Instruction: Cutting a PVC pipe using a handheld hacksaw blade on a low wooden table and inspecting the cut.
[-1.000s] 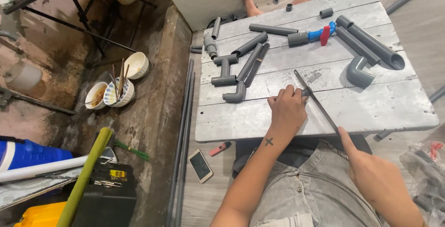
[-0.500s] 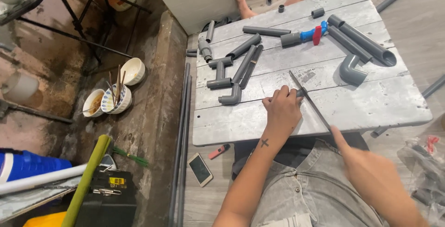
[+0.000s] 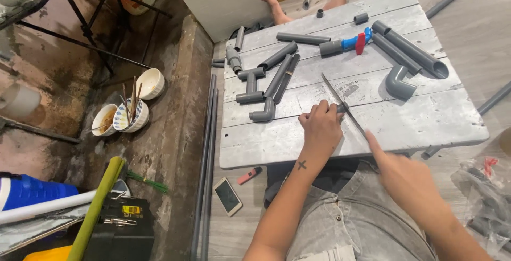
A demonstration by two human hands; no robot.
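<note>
This is a makeshift home plumbing workshop set up on the floor. A low grey wooden table [image 3: 426, 122] carries cut grey pipes and elbow fittings [image 3: 398, 82] and a blue valve [image 3: 355, 40]. Left of the table lie long pipes [image 3: 206, 160], used bowls [image 3: 128, 113] on stained concrete, and a black toolbox [image 3: 120, 229].

arms: bare, no sleeves | left wrist: small dark cross tattoo | trousers: grey mottled denim

- Table [image 3: 426, 122]: pale grey, whitewashed planks
- Pipes [image 3: 410, 50]: dark grey
- Valve [image 3: 355, 41]: blue with red handle
- Saw blade [image 3: 343, 105]: dark metal
- Trousers [image 3: 351, 223]: speckled grey
- Bowl [image 3: 151, 82]: cream
</note>
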